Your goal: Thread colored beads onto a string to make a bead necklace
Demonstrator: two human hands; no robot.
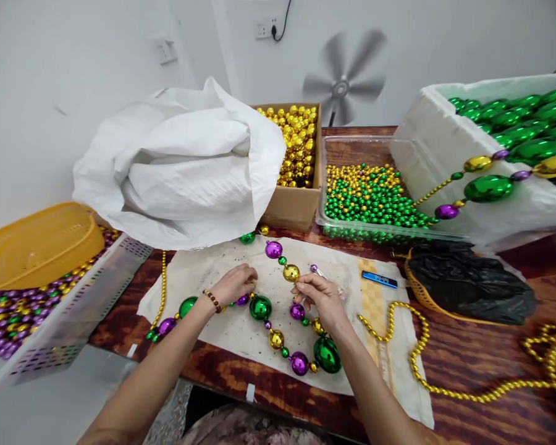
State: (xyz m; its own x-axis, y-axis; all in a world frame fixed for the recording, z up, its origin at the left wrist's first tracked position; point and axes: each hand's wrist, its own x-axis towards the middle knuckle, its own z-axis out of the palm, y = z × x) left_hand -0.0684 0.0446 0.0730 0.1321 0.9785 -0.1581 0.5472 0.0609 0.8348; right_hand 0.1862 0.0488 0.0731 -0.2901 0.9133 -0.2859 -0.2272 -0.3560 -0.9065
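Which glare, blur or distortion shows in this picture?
Head view: small glare spots on the glossy bead string; fan blades smeared, apparently by motion. Toward its edges, the head view makes the yellow basket and white foam box look stretched.

Bare hands (234, 284) and forearms (162, 364), brown beaded bracelet (212, 300), pale patterned garment (254, 428)

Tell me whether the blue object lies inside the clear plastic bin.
No, the blue object lies on the pale cloth, in front of the clear plastic bin.
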